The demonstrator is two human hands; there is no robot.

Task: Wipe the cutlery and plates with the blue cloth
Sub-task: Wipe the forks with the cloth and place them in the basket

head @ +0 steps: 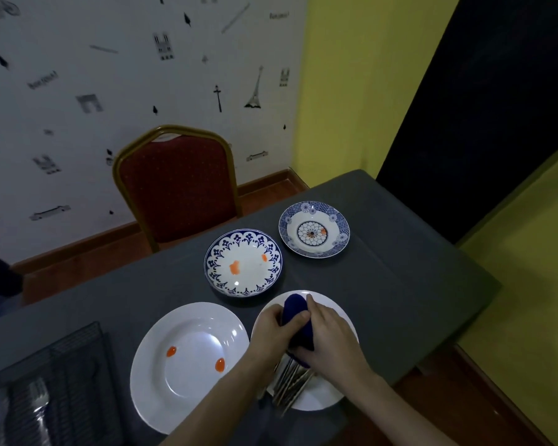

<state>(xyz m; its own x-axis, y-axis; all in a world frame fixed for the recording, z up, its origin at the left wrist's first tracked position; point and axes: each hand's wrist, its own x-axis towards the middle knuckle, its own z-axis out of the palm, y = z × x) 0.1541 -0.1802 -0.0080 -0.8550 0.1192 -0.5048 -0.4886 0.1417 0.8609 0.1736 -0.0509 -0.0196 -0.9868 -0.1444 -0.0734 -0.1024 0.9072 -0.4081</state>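
A grey table [400, 252] stands in the corner of a room with patterned white wallpaper and a yellow wall, and a red chair [178, 188] with a gold frame is pushed up to its far side. Both my hands are over the plain white plate [319, 397] nearest me on the right. My left hand [271, 329] and my right hand [331, 339] are both curled round the blue cloth [298, 320], which is bunched between them above the plate. Under the cloth a bundle of cutlery [290, 384] pokes out, its handles lying across the plate's near rim — I cannot tell which hand grips the metal.

To the left, just beside that plate, sits a larger white plate [187, 365] with two orange smears. Beyond them are a blue-bordered plate [244, 262] with orange marks and a smaller blue patterned plate [314, 229], slightly apart. At the near left corner lies a dark mesh tray [62, 365] holding a fork [39, 400].
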